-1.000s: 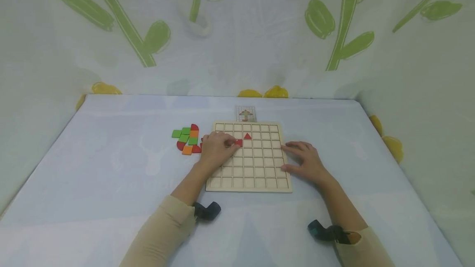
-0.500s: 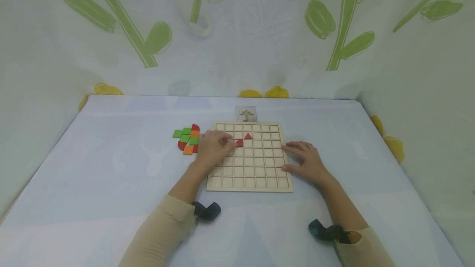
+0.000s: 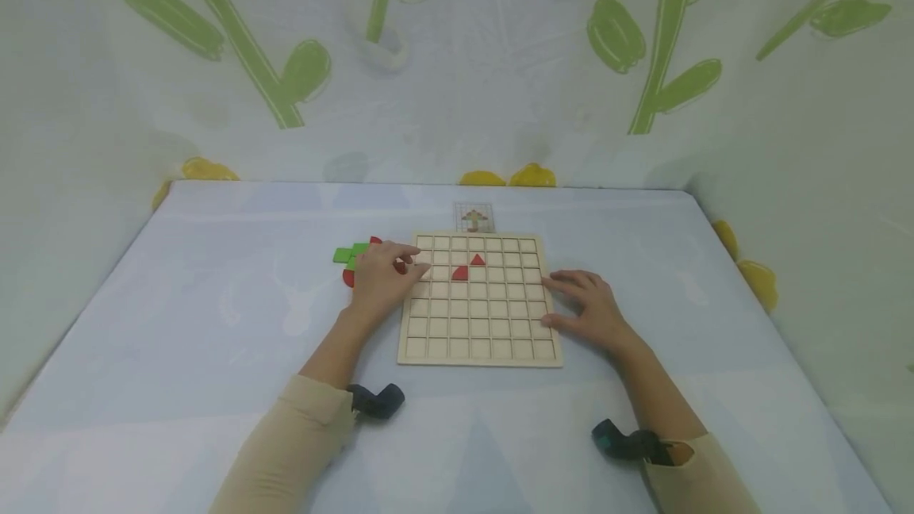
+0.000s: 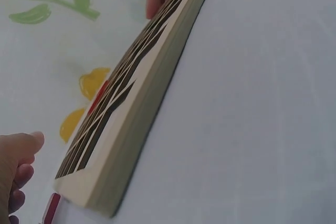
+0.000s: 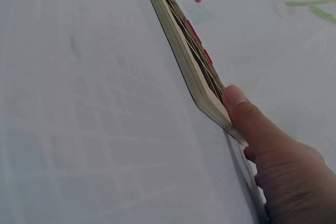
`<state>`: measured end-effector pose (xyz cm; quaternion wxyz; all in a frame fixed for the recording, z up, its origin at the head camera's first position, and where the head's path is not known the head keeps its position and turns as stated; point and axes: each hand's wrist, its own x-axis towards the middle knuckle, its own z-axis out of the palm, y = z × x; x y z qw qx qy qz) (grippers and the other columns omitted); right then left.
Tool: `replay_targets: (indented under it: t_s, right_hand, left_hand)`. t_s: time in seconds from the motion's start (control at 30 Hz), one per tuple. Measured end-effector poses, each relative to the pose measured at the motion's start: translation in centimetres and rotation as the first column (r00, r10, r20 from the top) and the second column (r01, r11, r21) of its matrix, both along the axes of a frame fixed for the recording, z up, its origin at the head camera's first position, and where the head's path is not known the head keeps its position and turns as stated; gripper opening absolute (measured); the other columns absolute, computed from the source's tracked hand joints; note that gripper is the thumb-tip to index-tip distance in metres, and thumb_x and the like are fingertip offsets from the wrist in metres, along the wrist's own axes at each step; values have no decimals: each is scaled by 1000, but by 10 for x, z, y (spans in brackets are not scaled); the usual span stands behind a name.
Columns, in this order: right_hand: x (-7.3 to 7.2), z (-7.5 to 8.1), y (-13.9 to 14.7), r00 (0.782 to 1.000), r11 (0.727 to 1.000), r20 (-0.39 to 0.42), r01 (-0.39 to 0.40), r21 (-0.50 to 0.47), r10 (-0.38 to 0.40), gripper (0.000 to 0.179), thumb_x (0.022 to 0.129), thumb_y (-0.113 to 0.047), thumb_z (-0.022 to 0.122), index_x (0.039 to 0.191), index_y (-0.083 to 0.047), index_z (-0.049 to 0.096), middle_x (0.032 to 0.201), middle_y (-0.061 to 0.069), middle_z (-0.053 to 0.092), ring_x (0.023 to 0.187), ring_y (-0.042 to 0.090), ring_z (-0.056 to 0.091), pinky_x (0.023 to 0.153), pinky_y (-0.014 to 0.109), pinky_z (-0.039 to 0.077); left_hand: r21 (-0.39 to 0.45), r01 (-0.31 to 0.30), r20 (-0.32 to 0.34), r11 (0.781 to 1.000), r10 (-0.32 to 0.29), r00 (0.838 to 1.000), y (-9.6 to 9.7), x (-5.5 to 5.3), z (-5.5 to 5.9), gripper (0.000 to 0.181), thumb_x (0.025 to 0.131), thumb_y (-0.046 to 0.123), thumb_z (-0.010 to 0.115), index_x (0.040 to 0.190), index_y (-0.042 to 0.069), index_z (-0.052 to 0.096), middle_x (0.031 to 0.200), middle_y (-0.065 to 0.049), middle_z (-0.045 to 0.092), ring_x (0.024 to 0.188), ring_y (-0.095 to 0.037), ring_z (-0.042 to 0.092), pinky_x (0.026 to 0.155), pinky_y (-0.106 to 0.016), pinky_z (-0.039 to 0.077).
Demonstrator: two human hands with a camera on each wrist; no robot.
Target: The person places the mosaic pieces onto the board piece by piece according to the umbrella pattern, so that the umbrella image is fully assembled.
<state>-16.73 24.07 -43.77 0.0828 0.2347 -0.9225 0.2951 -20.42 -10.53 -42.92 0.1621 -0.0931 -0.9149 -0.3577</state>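
In the head view, we see a square pale wooden grid board (image 3: 481, 308) just below centre, a red triangle tile (image 3: 478, 260) and a red rounded-corner tile (image 3: 460, 274) in its upper cells. Our right hand (image 3: 591, 308) rests loosely spread on its right edge, probably to steady it. Our left hand (image 3: 385, 276), left of centre, has thumb and forefinger parted, with nothing visible between them, partly hiding flat green and red tiles (image 3: 360, 249), probably kept close for easy reach. A small printed card (image 3: 474, 217) lies above the board, presumably to stay readable.

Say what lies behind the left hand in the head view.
Green pieces and red pieces show past the edges of the left hand. What else it covers, and how many pieces lie there, cannot be seen.
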Motion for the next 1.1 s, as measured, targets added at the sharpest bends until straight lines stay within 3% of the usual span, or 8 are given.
replay_targets:
  t_s: [0.27,0.67,0.9,1.1]
  right_hand:
    - [-1,-1,0,1000,1000,21,4,14,-4,62,71,-31,80,126,-11,60,129,13,53,124,37,39,101,58,23]
    - [1,-1,0,999,1000,31,18,12,-19,62,71,-32,80,126,-12,60,130,13,53,124,37,39,101,59,22]
    - [2,-2,0,1000,1000,30,8,1,-8,62,71,-31,80,126,-12,60,129,13,53,124,36,39,101,59,23]
    - [1,-3,1,1000,1000,20,6,-1,-6,62,71,-30,80,126,-12,60,130,13,53,124,36,39,101,59,22]
  left_hand:
    - [-1,-50,-36,999,50,998,-26,1,-1,29,78,26,74,102,8,71,85,-6,65,83,-26,52,80,-44,33]
    - [-64,-128,63,990,132,989,-50,-12,-4,33,83,29,69,111,10,67,105,-11,63,96,-30,50,84,-47,33]
    - [-53,-186,186,981,192,964,-53,-21,-5,43,83,32,68,119,9,63,112,-14,61,105,-31,48,92,-51,32]
    - [-130,-168,222,977,194,956,-51,-32,-1,47,84,35,66,123,8,61,118,-16,58,108,-34,46,94,-54,28]
